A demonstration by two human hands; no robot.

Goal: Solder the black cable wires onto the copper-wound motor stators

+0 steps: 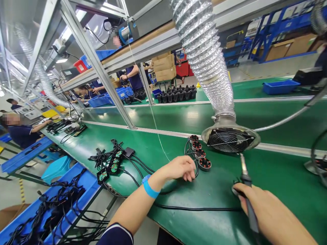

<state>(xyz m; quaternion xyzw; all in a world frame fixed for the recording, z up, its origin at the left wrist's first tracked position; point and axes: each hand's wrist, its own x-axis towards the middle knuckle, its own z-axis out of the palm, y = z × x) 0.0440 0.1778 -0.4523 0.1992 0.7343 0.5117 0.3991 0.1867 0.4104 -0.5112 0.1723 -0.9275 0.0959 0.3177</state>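
Pointing away from you, the soldering iron (pixel 246 179) is in your right hand over the bench's right side, its long axis running from the grey handle low in view up to the metal tip, leaning slightly left, just below the fan grille (pixel 228 140) of the extractor hood. Your right hand (pixel 263 204) is closed around the handle, the forearm coming in from the lower right corner; a small dark round piece shows by your fingers, too hidden to identify. Your left hand (pixel 182 168) hangs palm down with fingers loosely curled, beside four round copper-wound parts (pixel 200 154); a thin wire (pixel 159 139) runs down to it, but you cannot tell whether the fingers grip it. A blue band (pixel 150 187) circles that wrist. Beneath lies the green bench (pixel 214 194), with black cables and green circuit boards (pixel 114 163) farther left. Beyond, a silver duct (pixel 209 58) descends to the hood, and people work at other benches.
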